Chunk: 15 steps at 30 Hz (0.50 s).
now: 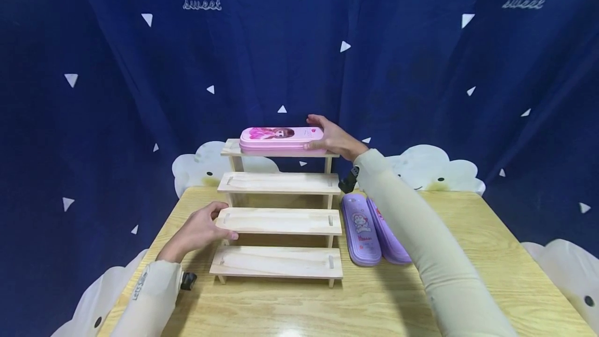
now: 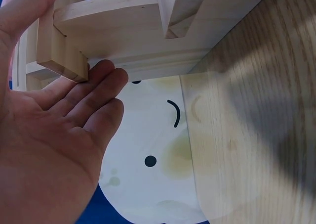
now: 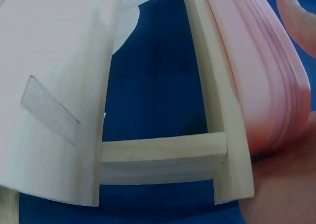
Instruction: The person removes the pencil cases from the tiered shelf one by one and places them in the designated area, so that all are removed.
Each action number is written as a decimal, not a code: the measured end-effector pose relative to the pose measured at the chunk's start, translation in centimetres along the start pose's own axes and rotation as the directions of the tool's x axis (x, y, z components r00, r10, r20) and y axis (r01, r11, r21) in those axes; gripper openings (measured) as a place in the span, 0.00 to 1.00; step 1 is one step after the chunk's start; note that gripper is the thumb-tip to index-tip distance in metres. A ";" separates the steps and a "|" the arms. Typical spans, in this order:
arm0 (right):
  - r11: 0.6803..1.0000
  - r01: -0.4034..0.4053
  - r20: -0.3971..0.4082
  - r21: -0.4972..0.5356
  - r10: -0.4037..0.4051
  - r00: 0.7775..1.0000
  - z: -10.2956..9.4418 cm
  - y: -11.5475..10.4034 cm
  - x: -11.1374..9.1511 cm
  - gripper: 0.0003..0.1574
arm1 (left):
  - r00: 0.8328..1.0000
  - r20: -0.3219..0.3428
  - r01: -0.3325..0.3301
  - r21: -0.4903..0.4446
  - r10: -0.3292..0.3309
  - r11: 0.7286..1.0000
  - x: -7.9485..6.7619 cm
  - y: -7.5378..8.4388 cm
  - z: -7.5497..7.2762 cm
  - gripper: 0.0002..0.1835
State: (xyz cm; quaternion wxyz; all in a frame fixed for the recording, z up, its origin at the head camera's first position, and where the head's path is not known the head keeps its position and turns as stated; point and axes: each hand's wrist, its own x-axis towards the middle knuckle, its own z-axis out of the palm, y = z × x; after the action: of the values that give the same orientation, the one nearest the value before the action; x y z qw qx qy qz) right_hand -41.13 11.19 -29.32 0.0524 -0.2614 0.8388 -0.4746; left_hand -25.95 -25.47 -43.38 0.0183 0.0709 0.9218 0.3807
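A pale wooden rack (image 1: 280, 183) with stepped shelves stands on the table. On its top shelf lies a pink pencil case (image 1: 281, 144) with a picture of a girl on the lid. My right hand (image 1: 334, 139) holds the case's right end, thumb at the front and fingers behind. In the right wrist view the pink case (image 3: 266, 70) sits at the back board, the hand around its end. Lower down, my left hand (image 1: 200, 229) grips the left end of a shelf, thumb in front. The left wrist view shows its fingers (image 2: 106, 85) behind the board.
Two purple pencil cases (image 1: 362, 230) lie side by side on the table, right of the rack; my right forearm partly covers one. Behind the wooden table (image 1: 276, 308) hangs a dark blue curtain (image 1: 412, 66) with white triangles and clouds.
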 end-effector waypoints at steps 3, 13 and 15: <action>1.000 0.006 -0.006 -0.018 -0.006 1.000 0.1 -0.1 0.1 0.65 | 1.000 0.000 -0.001 -0.003 0.001 1.000 0.0 0.0 -0.1 0.51; 0.993 -0.014 -0.031 -0.120 0.011 0.999 0.4 -0.4 -0.1 0.66 | 1.000 -0.005 -0.018 -0.011 0.018 1.000 0.0 -0.1 -0.1 0.49; 0.992 -0.007 -0.031 -0.127 0.003 1.000 0.3 -0.3 -0.1 0.64 | 1.000 -0.007 -0.022 -0.006 0.022 1.000 0.0 -0.2 -0.1 0.49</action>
State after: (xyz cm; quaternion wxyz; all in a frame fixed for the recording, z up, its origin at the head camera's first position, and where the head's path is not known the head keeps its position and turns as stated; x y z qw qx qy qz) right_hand -40.78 10.89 -29.26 0.0239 -0.2550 0.8688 -0.4239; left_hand -25.93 -25.63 -43.45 0.0111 0.0799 0.9198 0.3839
